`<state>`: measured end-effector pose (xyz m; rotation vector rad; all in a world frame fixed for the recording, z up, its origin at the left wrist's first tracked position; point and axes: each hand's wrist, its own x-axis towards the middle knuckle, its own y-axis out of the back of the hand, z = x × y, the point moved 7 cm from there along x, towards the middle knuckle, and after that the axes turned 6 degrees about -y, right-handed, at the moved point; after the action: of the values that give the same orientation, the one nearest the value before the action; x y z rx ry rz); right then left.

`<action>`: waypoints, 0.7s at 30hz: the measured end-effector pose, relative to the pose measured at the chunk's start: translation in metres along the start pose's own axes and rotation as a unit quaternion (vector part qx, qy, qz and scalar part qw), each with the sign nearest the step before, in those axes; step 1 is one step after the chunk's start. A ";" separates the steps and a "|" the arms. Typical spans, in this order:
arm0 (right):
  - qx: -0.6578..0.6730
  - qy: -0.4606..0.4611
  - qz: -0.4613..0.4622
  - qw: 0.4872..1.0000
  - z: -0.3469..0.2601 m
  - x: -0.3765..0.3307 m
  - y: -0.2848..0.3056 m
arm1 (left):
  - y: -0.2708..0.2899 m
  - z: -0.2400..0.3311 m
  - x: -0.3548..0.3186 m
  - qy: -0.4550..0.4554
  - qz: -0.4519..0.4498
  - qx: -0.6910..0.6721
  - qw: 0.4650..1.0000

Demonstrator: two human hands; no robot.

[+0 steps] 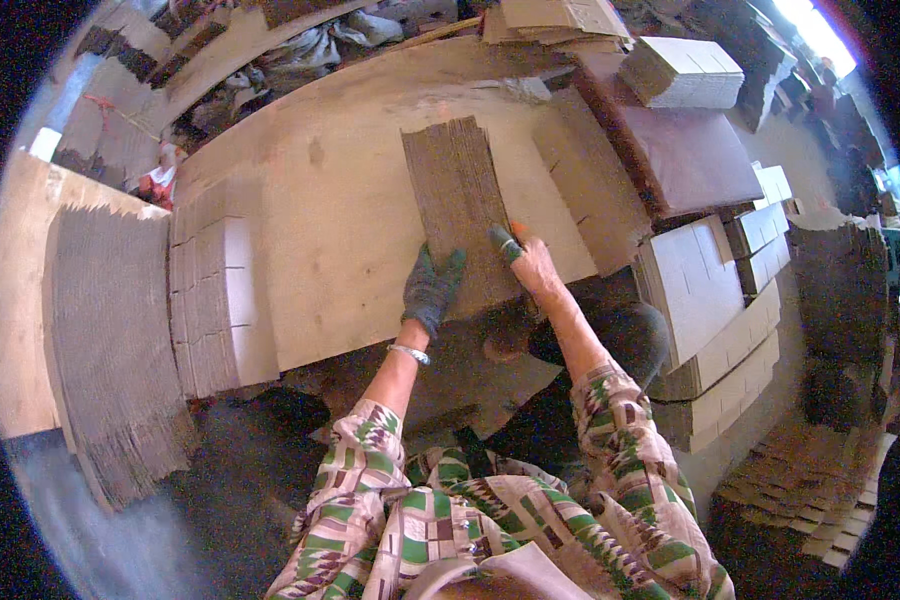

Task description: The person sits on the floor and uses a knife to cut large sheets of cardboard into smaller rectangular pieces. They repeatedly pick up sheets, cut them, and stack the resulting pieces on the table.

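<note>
A stack of brown corrugated cardboard strips [455, 185] stands on the plywood board [340, 200] in front of me, its ridged edges facing up. My left hand [433, 288], in a dark grey-green glove, is closed on the stack's near left corner. At the near right edge, my right hand [530, 262] grips the same stack. Green covering shows on its thumb, and something orange shows by its fingers. The undersides of both hands are hidden.
Left of the board stand a tall cardboard stack [120, 330] and slotted cardboard pieces [205, 300]. On the right are a brown box [685, 150], a white-topped slotted stack [682, 72] and more slotted bundles [692, 285]. A dark-clothed knee [620, 340] rises below the board's near right edge.
</note>
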<state>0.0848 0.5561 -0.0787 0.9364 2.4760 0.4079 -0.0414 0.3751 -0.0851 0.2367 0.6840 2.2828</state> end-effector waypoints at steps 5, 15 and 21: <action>-0.001 -0.011 -0.018 1.000 -0.035 -0.005 0.045 | -0.003 0.069 0.012 0.092 -0.024 -0.072 0.993; -0.197 0.085 0.306 0.928 -0.047 -0.016 0.157 | -0.109 0.040 0.044 -0.006 -0.121 0.094 0.988; -0.054 -0.077 0.432 0.897 0.036 -0.051 0.165 | -0.103 0.077 0.021 0.026 -0.104 -0.064 0.992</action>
<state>0.2268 0.6450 -0.0232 1.9067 1.7466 0.7003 0.0327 0.4819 -0.0759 0.0426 0.5570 2.1278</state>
